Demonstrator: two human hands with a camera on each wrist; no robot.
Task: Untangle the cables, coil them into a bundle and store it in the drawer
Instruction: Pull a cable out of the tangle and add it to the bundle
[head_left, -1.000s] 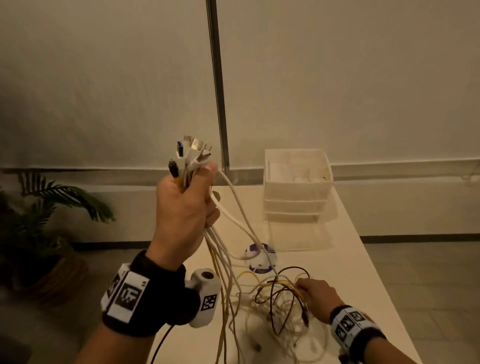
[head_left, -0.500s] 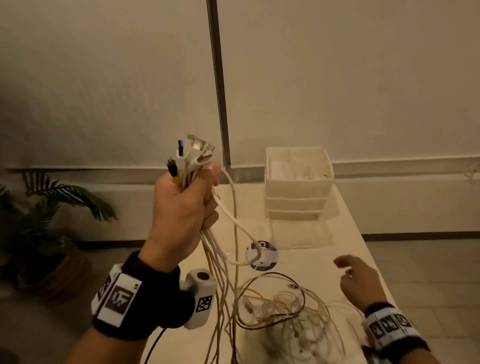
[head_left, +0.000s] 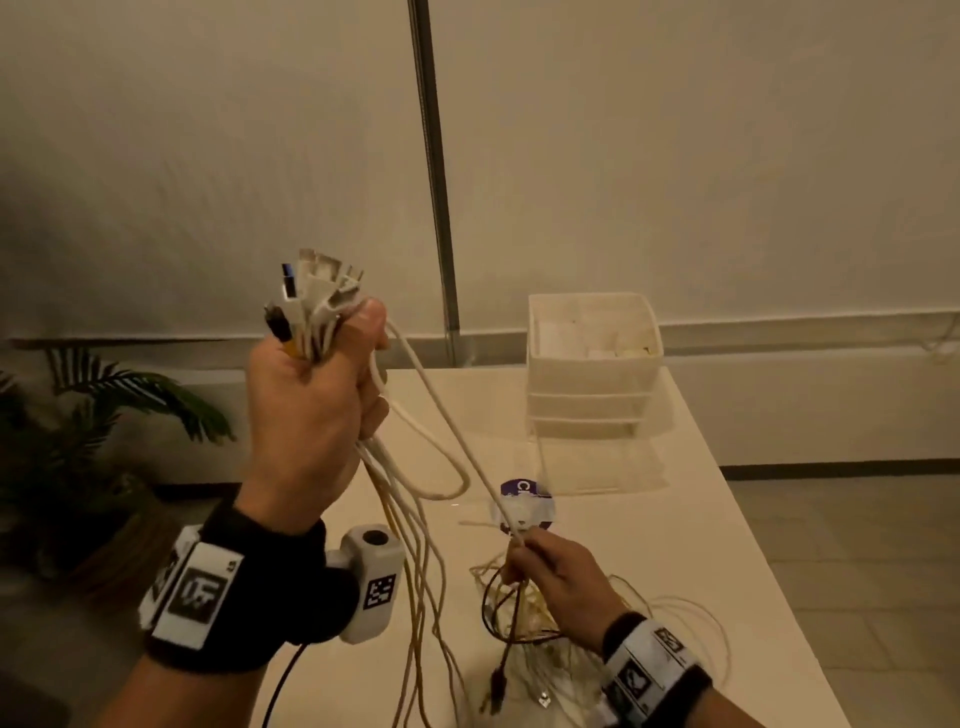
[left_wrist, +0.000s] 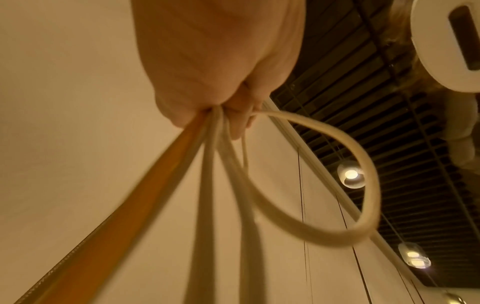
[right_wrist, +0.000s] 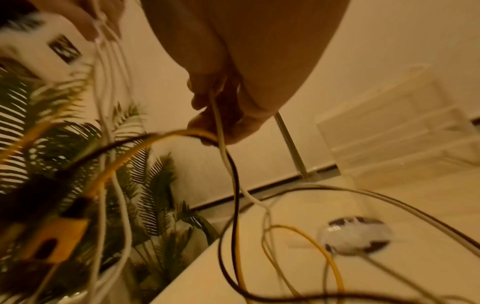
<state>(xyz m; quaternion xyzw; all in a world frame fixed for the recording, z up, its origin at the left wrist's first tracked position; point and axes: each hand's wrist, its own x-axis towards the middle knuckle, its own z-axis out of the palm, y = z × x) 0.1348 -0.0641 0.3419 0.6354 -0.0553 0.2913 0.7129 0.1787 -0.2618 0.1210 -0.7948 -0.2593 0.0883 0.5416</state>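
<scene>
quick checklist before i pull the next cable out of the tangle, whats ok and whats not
1. Plug ends gathered: ok. The left hand grips the plugs in one raised fist.
2. One strand singled out: ok. The right hand pinches a white cable that runs straight up to the left fist.
3. Strand free of the rest: not ok. A black cable and a yellow cable hook over the same fingers.
4. Tangle cleared: not ok. Loose loops lie heaped on the table.
5. Drawer ready: cannot tell. The drawer box stands at the far end; its bottom drawer may be pulled out.
</scene>
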